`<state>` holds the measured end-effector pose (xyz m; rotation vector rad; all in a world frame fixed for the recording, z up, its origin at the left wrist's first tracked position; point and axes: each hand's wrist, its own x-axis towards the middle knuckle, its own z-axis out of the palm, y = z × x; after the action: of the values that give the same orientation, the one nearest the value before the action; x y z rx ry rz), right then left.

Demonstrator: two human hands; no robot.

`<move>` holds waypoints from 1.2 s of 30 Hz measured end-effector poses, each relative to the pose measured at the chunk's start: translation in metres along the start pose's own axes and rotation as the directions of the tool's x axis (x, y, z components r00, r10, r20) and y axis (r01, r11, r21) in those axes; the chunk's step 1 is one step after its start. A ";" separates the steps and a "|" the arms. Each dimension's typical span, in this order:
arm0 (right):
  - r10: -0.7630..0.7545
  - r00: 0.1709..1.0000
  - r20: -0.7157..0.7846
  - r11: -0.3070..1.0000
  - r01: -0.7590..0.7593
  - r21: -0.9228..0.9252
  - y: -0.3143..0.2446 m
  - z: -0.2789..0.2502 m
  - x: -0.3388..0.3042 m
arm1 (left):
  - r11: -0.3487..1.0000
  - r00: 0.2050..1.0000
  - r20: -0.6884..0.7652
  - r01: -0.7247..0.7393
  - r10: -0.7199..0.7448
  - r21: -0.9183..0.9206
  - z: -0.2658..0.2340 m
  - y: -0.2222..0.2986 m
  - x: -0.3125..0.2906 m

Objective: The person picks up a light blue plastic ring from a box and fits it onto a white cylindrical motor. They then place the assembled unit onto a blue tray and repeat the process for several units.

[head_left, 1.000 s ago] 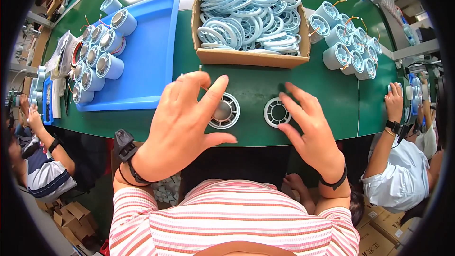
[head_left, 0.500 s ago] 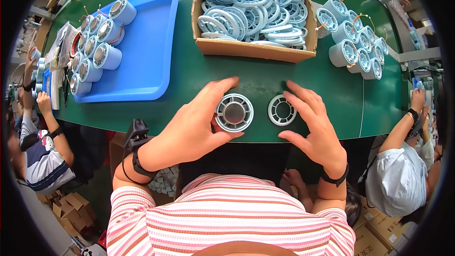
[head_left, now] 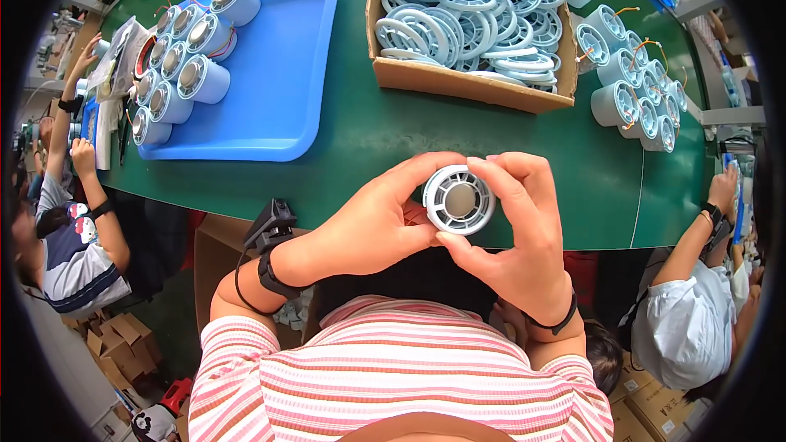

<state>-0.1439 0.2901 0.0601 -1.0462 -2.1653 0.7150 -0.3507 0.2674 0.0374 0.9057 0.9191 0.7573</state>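
Above the table's near edge, my left hand is closed round the side of a pale blue cylindrical motor housing, its round metal centre facing up. A light blue spoked ring lies over the housing's face, with the metal centre showing through its opening. My right hand pinches the ring's rim between fingertips at the top and thumb at the lower edge. Whether the ring is fully seated cannot be told. Most of the housing's body is hidden under the ring and my left fingers.
A blue tray at the left holds several similar housings. Beyond my hands stands a cardboard box full of light blue rings. More housings with orange wires stand at the right. Other people work at both sides.
The ring in my right hand has come leftward from beside the housing onto its face. Both hands now meet at the one piece. The view has shifted slightly.
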 end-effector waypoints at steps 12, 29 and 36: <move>0.043 0.994 0.098 0.988 -0.057 0.141 0.004 -0.006 0.007 | 0.996 0.998 0.064 0.012 -0.018 0.086 -0.007 0.005 0.002; -0.076 0.997 0.019 0.996 0.076 0.039 -0.004 0.002 0.009 | 0.938 0.970 0.157 0.221 -0.184 -0.267 -0.017 0.021 -0.003; 0.078 0.996 -0.038 0.935 -0.086 -0.345 0.013 -0.041 -0.020 | 0.155 0.781 -0.126 0.038 0.612 0.987 -0.053 0.057 -0.037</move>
<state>-0.0984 0.2887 0.0722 -1.3223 -2.2890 0.3580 -0.4225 0.2766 0.0838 2.2025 1.8467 0.7232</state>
